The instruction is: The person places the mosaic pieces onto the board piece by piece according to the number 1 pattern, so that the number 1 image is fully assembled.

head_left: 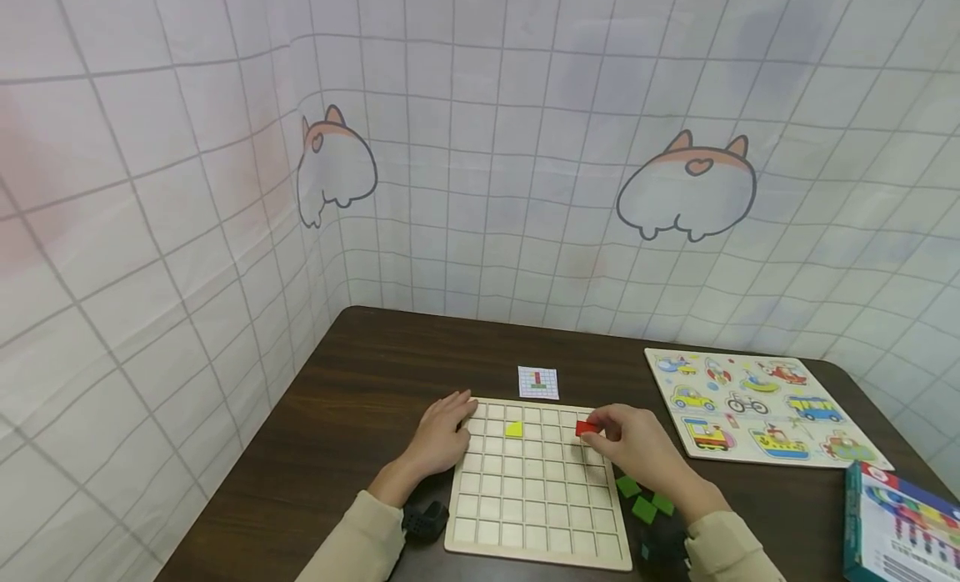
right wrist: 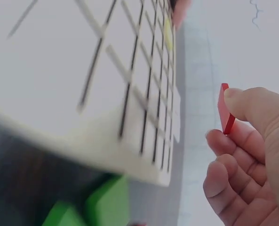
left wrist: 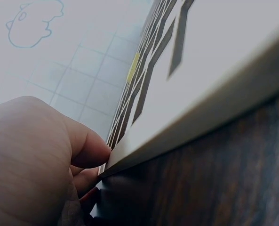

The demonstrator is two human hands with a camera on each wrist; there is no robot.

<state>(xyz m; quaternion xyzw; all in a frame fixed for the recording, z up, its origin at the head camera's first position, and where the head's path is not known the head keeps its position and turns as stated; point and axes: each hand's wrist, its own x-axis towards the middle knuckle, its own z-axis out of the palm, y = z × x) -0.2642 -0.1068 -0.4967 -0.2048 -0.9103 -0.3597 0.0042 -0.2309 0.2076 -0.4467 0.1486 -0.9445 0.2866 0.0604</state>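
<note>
A pale wooden grid board (head_left: 487, 509) lies on the table between both hands. My left hand (head_left: 437, 434) rests along its upper left edge with fingers stretched out; in the left wrist view the thumb (left wrist: 90, 149) touches the edge. A small yellow piece (head_left: 513, 429) sits in a cell near the top. Above the upper right part of the board, my right hand (head_left: 637, 444) pinches a thin red square tile (right wrist: 225, 109) between thumb and fingertips. Several green square tiles (head_left: 643, 509) lie right of the board, below that hand.
Behind the board lies a small printed pattern card (head_left: 537, 383). A wooden vehicle picture puzzle (head_left: 723, 415) lies at the back right, and a colourful box (head_left: 903, 524) at the right front. A white gridded curtain (head_left: 495, 148) hangs behind the table.
</note>
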